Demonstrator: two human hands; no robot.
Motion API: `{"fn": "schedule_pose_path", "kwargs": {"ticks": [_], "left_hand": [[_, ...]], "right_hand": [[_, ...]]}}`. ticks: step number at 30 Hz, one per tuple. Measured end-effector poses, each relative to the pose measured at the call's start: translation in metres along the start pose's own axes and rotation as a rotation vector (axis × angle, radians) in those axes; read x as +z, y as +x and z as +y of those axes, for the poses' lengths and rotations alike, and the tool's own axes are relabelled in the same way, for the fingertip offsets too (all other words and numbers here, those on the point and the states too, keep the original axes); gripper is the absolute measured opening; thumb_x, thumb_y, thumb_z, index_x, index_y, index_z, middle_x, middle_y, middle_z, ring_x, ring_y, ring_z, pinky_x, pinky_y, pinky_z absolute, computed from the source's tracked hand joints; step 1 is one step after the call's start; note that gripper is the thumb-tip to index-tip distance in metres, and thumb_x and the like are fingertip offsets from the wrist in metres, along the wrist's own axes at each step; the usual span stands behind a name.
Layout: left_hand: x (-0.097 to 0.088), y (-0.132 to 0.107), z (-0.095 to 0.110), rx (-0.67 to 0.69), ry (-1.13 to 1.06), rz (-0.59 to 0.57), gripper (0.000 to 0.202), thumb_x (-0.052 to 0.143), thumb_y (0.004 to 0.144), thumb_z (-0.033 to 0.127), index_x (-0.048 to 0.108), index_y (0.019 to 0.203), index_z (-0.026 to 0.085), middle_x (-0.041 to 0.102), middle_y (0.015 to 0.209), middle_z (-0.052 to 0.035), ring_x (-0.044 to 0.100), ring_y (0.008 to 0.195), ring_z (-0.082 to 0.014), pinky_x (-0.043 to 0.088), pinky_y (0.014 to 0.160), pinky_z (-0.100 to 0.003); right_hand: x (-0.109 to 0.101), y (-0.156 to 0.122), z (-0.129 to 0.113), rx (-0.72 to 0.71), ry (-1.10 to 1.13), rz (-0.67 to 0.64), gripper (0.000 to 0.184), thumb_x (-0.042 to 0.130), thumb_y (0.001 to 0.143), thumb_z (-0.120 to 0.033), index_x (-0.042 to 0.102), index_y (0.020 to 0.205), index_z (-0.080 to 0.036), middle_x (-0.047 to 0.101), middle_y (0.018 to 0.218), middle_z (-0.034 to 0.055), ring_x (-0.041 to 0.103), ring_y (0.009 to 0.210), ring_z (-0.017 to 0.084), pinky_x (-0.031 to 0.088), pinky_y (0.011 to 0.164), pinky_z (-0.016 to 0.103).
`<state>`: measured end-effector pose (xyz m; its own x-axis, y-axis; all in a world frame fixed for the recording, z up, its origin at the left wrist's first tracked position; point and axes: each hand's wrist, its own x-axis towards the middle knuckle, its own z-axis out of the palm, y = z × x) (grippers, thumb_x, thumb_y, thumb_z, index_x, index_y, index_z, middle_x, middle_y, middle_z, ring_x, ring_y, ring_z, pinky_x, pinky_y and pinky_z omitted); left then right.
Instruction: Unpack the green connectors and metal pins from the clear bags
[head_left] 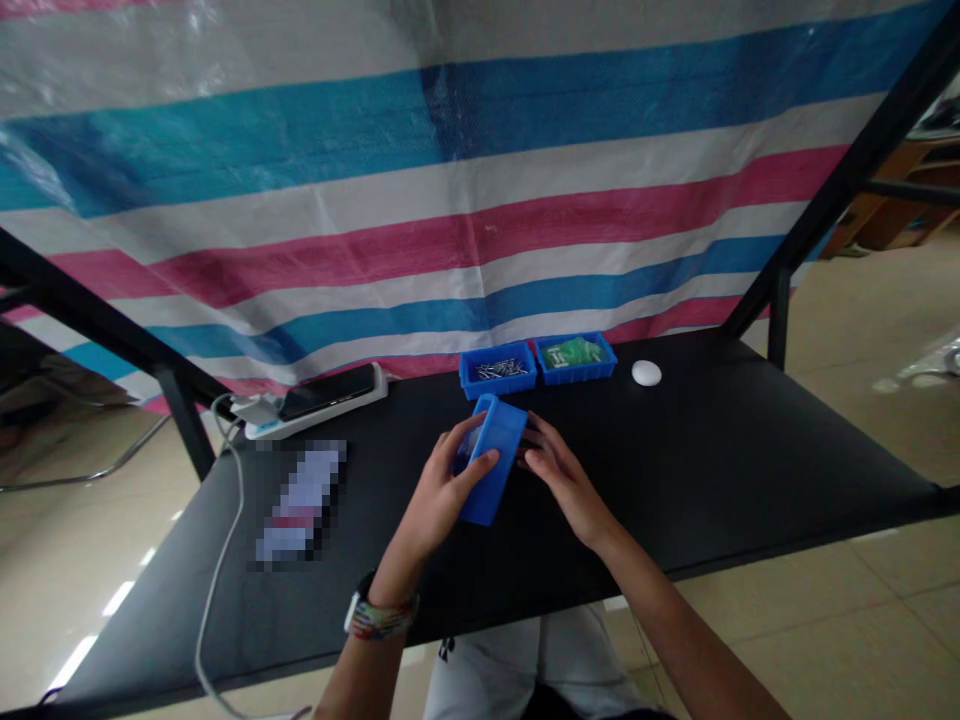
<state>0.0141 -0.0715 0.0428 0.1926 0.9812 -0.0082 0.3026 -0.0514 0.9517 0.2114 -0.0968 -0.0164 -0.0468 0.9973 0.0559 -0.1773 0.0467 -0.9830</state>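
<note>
A small blue plastic bin [495, 460] is tilted on its side above the black tabletop, its open side facing left. My left hand [444, 482] grips it, with the thumb across the outer face and the fingers around the rim side. Most of the bin's inside is hidden, though something pale shows near my left fingers. At the bin's right edge is my right hand [559, 470], its fingers apart and slightly bent, the tips close to or touching the bin. Behind it stand a blue bin of metal screws [501, 370] and another holding a green plastic bag [576, 352].
A white rounded object [646, 373] lies to the right of the bins. At the left are a white power strip [319, 408] with a dark phone [328, 390] on it, a cable [223, 560] and a blurred-out flat item [302, 505]. Black frame posts and a striped sheet [465, 240] bound the table.
</note>
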Motion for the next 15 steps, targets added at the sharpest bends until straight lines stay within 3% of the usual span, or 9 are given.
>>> {"fn": "schedule_pose_path", "kwargs": {"ticks": [3,7,11,15], "left_hand": [[0.032,-0.003,-0.003,-0.116,-0.460,-0.028,0.063,0.078,0.090,0.054,0.067,0.147,0.029,0.070,0.144,-0.0098,0.063,0.137,-0.0345,0.049,0.113,-0.042],[0.066,-0.004,0.003,-0.236,-0.816,-0.004,0.061,0.084,0.085,0.050,0.072,0.138,0.024,0.078,0.129,-0.0103,0.072,0.124,-0.0335,0.057,0.103,-0.040],[0.077,-0.002,0.014,-0.333,-1.029,0.051,0.058,0.085,0.075,0.041,0.074,0.128,0.021,0.081,0.109,-0.0082,0.078,0.104,-0.0327,0.062,0.092,-0.042],[0.080,0.002,0.015,-0.374,-1.141,0.158,0.044,0.079,0.076,0.045,0.076,0.110,0.018,0.081,0.104,-0.0102,0.077,0.107,-0.0347,0.061,0.093,-0.045]], "right_hand": [[0.005,-0.008,-0.007,0.005,0.064,-0.044,0.081,0.058,0.102,-0.062,0.025,0.171,-0.036,0.047,0.169,0.0112,0.052,0.152,0.031,0.050,0.119,0.056],[0.002,-0.005,-0.017,-0.065,-0.166,0.061,0.084,0.062,0.101,-0.060,0.025,0.172,-0.035,0.037,0.175,0.0087,0.039,0.161,0.030,0.040,0.128,0.053],[-0.007,0.007,-0.028,-0.093,-0.356,0.055,0.081,0.064,0.100,-0.050,0.031,0.171,-0.033,0.053,0.161,0.0129,0.052,0.150,0.033,0.043,0.124,0.056],[-0.014,0.022,-0.039,-0.014,-0.467,-0.013,0.080,0.068,0.095,-0.045,0.040,0.168,-0.027,0.064,0.142,0.0149,0.065,0.132,0.034,0.047,0.118,0.057]]}}
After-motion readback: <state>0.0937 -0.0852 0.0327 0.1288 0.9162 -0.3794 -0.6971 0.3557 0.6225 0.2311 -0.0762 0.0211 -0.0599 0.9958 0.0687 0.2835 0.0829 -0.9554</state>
